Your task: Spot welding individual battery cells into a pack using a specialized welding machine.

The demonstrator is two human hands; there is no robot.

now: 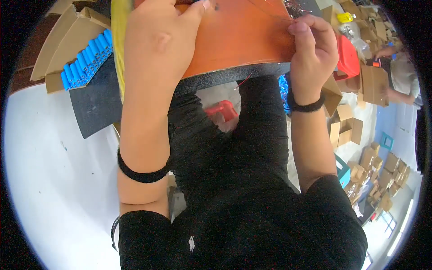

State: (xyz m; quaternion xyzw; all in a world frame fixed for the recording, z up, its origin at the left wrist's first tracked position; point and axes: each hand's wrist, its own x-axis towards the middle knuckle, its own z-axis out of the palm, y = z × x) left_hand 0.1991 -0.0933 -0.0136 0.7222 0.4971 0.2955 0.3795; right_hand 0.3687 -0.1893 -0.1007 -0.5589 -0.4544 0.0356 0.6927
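Note:
My right hand (315,49) is closed in a pinch on a thin reddish wire (276,17), above the right side of an orange work surface (234,40). The wire runs up and left toward the top edge. At the upper left, my left hand (159,42) reaches over the same surface with its thumb stretched to the right. Its other fingers are cut off by the top edge, so its grip is hidden. A small dark spot or object (216,7) shows just beside that thumb tip. More fine wires (297,8) lie tangled beyond my right hand.
Left of the table are rows of blue cylindrical cells (85,63) and a cardboard box (67,38). A red stool (347,56) and open cartons (345,126) stand to the right. Another person (402,76) works at the far right. Something red (222,110) sits below the table.

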